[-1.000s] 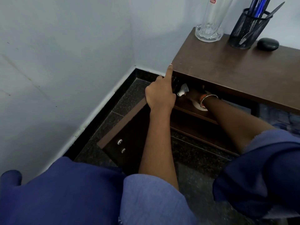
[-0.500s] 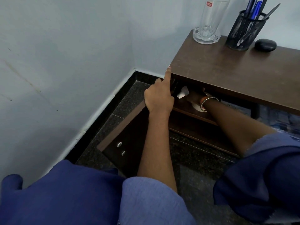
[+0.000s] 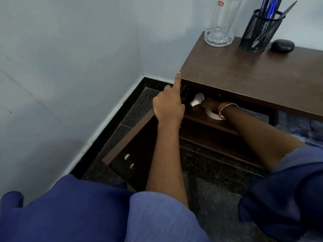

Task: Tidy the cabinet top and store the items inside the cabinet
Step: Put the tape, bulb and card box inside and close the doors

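Right hand (image 3: 208, 103) inside cabinet (image 3: 244, 74), fingers hidden: can't tell grip.
Left hand (image 3: 168, 105) grips open door (image 3: 129, 135), index extended.

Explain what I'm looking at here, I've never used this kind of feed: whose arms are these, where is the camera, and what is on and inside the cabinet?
There is no machine: the single picture comes from a wide-angle camera worn on a person's head, looking down at their own bare arms. The left hand rests on the top edge of the open cabinet door, index finger stretched up to the corner of the cabinet top. The right hand reaches inside onto the upper shelf; it is mostly hidden in shadow, so I cannot tell whether it grips anything. Beside it lie a white bulb and a roll of tape. Still on top, along the wall, stand a tall glass, a black mesh pen holder with pens, and a small black oval case.
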